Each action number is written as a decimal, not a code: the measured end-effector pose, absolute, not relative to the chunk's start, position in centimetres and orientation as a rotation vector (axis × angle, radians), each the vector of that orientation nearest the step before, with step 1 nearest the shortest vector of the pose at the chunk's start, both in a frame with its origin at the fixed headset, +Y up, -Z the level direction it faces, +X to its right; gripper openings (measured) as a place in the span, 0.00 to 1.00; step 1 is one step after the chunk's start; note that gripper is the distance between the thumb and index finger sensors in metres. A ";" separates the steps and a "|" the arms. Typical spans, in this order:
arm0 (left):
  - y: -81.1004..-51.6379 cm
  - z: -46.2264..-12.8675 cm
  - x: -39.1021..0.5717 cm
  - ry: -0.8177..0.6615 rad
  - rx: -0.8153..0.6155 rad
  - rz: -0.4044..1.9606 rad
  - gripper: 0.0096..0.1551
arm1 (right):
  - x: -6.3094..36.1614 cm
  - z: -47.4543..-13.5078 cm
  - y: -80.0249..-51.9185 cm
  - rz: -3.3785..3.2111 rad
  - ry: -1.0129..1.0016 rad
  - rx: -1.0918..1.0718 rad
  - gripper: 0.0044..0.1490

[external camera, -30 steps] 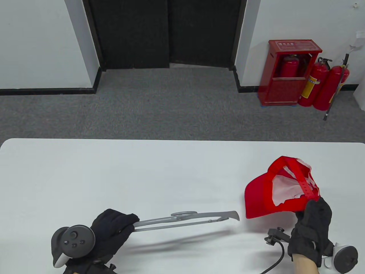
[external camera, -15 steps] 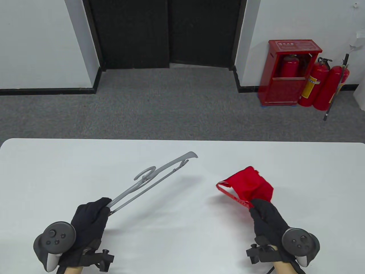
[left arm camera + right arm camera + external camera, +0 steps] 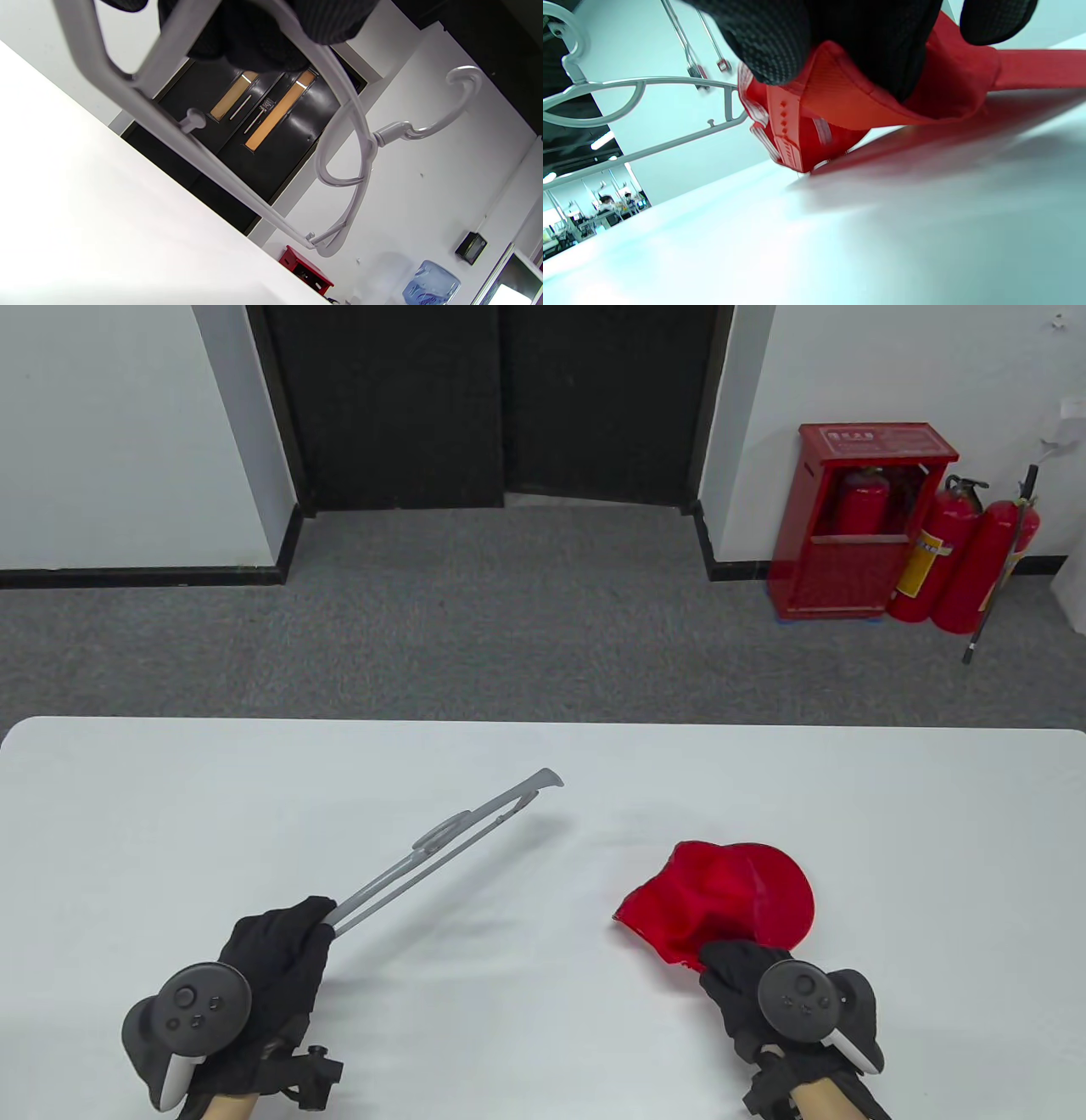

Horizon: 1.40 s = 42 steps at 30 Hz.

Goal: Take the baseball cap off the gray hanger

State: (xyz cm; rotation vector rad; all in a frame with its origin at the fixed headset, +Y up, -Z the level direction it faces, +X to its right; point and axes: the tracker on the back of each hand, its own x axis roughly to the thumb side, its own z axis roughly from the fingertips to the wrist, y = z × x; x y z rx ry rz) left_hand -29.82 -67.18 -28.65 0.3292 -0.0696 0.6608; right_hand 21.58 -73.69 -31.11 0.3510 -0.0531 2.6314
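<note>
White table (image 3: pixel 170 831) spanning foreground. Gray carpet (image 3: pixel 475 619) lying beyond it. Black double door (image 3: pixel 501 398) standing in far wall. Red extinguisher cabinet (image 3: pixel 857 526) sitting against right wall, two red extinguishers (image 3: pixel 976 560) leaning just beside it. Blue water jug (image 3: pixel 430 286) showing in left wrist view.

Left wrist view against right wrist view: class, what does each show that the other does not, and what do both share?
Only the left wrist view shows the black doors and a water bottle. Only the right wrist view shows the red cap in the right hand, its strap touching the table. Both show the gray hanger and the white table.
</note>
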 end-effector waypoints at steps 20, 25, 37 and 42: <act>-69.5 -29.6 -28.3 -0.123 0.219 0.454 0.23 | 22.8 -30.1 -70.5 2.468 -0.061 0.396 0.27; -70.5 -29.9 -27.5 -0.148 0.144 0.363 0.23 | 22.9 -30.1 -70.6 2.455 -0.034 0.401 0.27; -73.4 -30.9 -26.6 -0.175 -0.055 0.238 0.23 | 22.8 -30.1 -70.5 2.453 -0.009 0.410 0.28; -74.3 -31.4 -26.9 -0.139 -0.134 0.185 0.23 | 22.8 -30.1 -70.6 2.450 -0.001 0.410 0.28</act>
